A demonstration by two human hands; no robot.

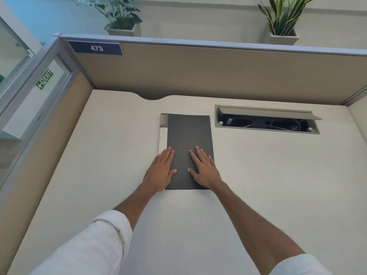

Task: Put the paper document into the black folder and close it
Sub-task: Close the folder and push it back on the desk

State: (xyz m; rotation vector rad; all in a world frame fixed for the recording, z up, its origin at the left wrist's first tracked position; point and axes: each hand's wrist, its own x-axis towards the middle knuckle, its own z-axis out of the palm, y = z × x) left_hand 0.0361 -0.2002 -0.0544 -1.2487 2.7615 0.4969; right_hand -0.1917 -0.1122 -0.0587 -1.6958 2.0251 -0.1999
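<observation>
Head view: one downward look at a cream desk.
Folder: flat black rectangular folder lies closed at frame centre on the desk.
Paper: white paper document shows as a strip along the folder's left edge.
Left hand: flat, grip released, fingers spread over the folder's lower left edge.
Right hand: flat, grip released, palm down on the folder's lower right.
Cable hatch: grey, lid raised, right of the folder.

left grip, right grip flat
</observation>
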